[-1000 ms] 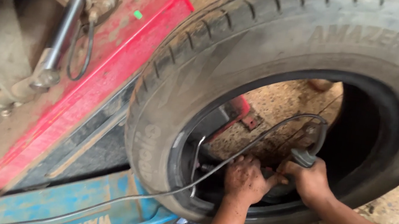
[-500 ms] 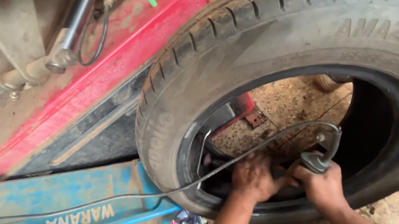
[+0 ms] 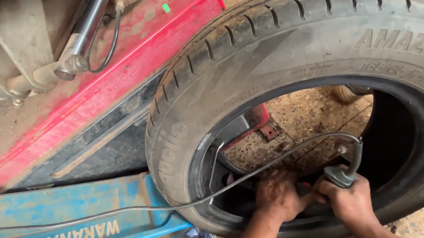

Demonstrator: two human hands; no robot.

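Both hands stay low inside the black tyre (image 3: 309, 55), much where they were half a second ago. The left hand (image 3: 278, 196) presses, fingers curled, into the tyre's lower inner wall; whether its grip pinches anything cannot be told. Just right of it, the right hand (image 3: 350, 202) keeps its grip wrapped around a grey handled tool (image 3: 341, 173) (its thin cable (image 3: 155, 210) trails away left). The red machine (image 3: 117, 83) has slid slightly leftward in view.

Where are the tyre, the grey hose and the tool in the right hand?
tyre (image 3: 266, 49), head view, on the tread.
grey hose (image 3: 116, 213), head view, mid-length over the blue frame.
tool (image 3: 345, 171), head view, on its grey handle above the right hand (image 3: 352, 202).
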